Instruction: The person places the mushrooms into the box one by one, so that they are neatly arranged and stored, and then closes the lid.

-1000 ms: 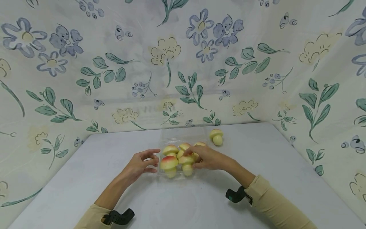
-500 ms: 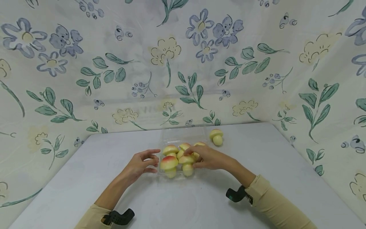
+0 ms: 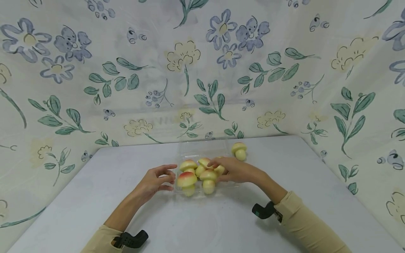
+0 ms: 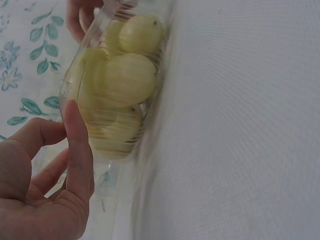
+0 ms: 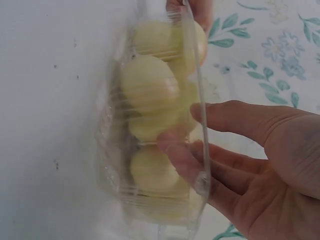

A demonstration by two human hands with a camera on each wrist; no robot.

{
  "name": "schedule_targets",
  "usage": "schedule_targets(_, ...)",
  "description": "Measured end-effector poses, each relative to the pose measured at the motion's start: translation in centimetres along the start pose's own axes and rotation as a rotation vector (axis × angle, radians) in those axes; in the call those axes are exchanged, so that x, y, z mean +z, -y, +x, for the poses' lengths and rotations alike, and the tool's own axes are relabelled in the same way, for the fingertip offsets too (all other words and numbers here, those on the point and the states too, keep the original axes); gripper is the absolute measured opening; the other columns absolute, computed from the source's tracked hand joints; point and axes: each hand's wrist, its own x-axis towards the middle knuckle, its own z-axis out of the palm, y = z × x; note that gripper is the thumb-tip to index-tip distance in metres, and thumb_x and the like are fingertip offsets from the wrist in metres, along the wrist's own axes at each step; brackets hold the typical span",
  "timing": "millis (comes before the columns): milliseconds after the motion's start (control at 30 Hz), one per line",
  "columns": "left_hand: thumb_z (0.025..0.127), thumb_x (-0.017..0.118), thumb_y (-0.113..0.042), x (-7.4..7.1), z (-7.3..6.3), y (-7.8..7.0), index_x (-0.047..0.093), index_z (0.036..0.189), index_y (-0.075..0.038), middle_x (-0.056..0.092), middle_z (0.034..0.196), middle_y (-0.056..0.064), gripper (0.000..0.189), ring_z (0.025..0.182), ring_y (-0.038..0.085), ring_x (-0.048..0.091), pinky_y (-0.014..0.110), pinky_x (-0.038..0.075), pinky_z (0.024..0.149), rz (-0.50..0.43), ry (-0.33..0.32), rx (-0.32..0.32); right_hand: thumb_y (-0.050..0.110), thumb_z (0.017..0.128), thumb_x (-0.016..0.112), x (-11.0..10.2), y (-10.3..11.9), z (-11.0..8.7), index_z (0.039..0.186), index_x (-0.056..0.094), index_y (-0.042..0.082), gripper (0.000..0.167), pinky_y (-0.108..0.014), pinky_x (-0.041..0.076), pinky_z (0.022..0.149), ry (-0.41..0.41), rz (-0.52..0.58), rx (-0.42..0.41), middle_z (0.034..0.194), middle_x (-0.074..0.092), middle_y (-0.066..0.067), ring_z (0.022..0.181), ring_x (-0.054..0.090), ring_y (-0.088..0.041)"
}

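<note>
In the head view, a clear plastic box holds several pale yellow, mushroom-shaped pieces. The front left mushroom has a red-tinted cap. My left hand is beside the box's left end, fingers spread and slightly bent; in the left wrist view the thumb and finger tips are right at the rim. My right hand reaches over the right side of the box with loosely bent fingers. Its fingertips are close to the front right mushroom. In the right wrist view, a finger shows through the wall.
The box's clear lid lies folded back behind it. One more yellow mushroom stands on the white table, right of the lid. A flower-patterned cloth hangs beyond the table's back edge.
My right hand has moved a little to the right and away from me, its fingers shifting off the front right mushroom, which has moved slightly. The left hand has stayed nearly still.
</note>
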Motion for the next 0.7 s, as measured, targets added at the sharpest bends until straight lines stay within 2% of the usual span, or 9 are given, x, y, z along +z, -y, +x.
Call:
schedule_targets(133,0.092,0.065,-0.009,0.0,0.1,0.1,0.044,0.144,0.0,0.056,0.1,0.003,0.057,0.086,0.014,0.061,0.026,0.061,0.072,-0.001,-0.005,-0.01,0.009,0.091,0.068,-0.8,0.0,-0.3,0.138,0.051,0.008,0.05,-0.026,0.057,0.088,-0.006,0.028,0.04,0.133,0.059,-0.015,0.118,0.061,-0.028)
schedule_targets(367,0.092,0.066,-0.009,0.1,0.1,0.1,0.044,0.144,0.0,0.056,0.1,0.003,0.057,0.085,0.014,0.062,0.027,0.061,0.071,-0.007,-0.006,-0.011,0.015,0.093,0.068,-2.6,-0.4,-1.1,0.137,0.052,0.012,0.047,-0.029,0.058,0.086,-0.056,0.013,0.098,0.129,0.062,-0.015,0.103,0.069,-0.023)
schedule_targets(700,0.093,0.065,-0.009,0.1,0.0,-0.1,0.043,0.145,0.0,0.056,0.101,0.004,0.057,0.086,0.016,0.062,0.026,0.061,0.071,0.0,-0.003,-0.003,0.024,0.093,0.067,-4.5,-1.8,-2.2,0.134,0.055,0.018,0.043,-0.032,0.06,0.082,-0.122,0.004,0.134,0.125,0.064,-0.014,0.102,0.069,-0.025)
